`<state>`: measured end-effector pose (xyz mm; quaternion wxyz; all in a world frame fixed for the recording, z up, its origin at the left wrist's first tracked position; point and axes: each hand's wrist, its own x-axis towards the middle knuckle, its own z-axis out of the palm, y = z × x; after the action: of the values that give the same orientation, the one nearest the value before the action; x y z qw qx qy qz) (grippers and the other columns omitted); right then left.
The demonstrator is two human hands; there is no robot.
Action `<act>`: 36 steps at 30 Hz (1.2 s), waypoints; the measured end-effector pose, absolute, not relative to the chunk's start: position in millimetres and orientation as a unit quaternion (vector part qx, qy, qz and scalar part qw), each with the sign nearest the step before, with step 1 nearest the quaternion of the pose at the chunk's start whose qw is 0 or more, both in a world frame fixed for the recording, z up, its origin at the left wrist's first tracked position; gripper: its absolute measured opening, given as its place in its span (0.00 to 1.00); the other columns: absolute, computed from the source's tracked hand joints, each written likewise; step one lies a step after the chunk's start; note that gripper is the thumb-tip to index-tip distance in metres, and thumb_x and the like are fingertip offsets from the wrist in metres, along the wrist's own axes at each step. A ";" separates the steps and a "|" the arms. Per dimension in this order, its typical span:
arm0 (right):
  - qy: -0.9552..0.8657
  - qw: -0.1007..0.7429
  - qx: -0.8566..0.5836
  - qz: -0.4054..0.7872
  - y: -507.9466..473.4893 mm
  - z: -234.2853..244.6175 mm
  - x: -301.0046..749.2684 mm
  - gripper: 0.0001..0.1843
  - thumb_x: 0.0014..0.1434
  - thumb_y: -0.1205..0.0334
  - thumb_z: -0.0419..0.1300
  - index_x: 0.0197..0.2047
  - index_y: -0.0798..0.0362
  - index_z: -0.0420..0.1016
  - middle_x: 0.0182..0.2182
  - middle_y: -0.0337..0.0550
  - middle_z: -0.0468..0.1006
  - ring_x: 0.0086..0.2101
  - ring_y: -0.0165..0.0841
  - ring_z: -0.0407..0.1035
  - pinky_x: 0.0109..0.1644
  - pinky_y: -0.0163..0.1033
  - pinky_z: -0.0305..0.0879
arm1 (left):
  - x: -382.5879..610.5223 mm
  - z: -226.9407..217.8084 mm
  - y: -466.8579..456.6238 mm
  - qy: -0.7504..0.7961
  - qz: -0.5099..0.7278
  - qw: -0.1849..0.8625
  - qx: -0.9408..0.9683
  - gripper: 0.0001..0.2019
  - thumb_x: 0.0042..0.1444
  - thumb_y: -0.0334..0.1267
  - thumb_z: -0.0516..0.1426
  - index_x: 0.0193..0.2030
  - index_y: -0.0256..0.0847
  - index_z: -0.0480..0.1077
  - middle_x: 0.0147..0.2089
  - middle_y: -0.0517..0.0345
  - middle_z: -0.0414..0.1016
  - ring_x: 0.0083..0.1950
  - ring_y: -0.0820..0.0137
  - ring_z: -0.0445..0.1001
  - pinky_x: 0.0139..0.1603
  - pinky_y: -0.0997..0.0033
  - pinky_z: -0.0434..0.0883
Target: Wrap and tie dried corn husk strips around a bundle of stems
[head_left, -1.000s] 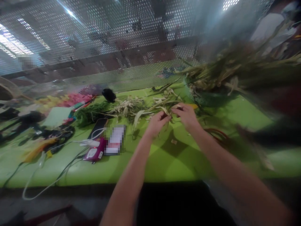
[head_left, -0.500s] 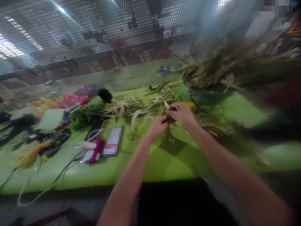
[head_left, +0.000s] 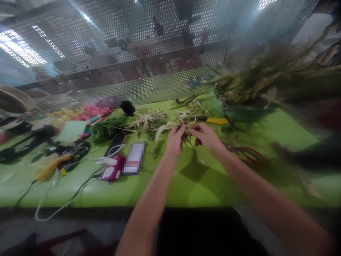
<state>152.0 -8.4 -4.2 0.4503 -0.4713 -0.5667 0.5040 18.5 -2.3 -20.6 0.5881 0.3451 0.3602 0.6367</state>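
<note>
My left hand (head_left: 175,140) is closed around a small bunch of pale dried plant leaves (head_left: 188,139), its thumb and fingers pressed together near the table. Close by on the right, my right hand (head_left: 204,136) has its fingers curled in toward the same bunch. Its thumb and forefinger pinch at the edge, and what lies between them is too small to make out. Behind my hands, more pale dried leaves (head_left: 149,119) are heaped on the green tabletop (head_left: 170,193). A yellow-handled tool (head_left: 217,121) lies just beyond my right hand.
Pliers or scissors with red-orange handles (head_left: 247,156) lie by my right forearm. A green basket (head_left: 239,113) of long dried stalks stands at back right. On the left are a phone (head_left: 135,156), a purple power adapter (head_left: 113,172), trailing cables and green fibre (head_left: 108,127). A perforated screen (head_left: 149,78) rises behind.
My hands have drawn slightly apart, the left turning more upright. The yellow tool and red-orange handles now show more fully. The whole view has shifted, moving the scene rightward.
</note>
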 end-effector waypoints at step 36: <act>-0.707 0.394 -0.487 0.328 -5.1 -18.0 148.4 0.04 0.52 0.64 0.60 0.26 0.52 0.70 0.24 0.37 0.74 0.26 0.30 0.64 0.31 0.37 0.55 | 24.5 -17.6 -4.0 0.421 0.653 0.556 0.294 0.09 0.51 0.40 0.63 0.29 0.35 0.76 0.28 0.57 0.76 0.30 0.73 0.71 0.34 0.72 0.67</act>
<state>148.4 -5.1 -18.0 0.3941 -0.4873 -0.7067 0.3283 24.5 -4.0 -17.6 0.5561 0.2944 0.4212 0.6533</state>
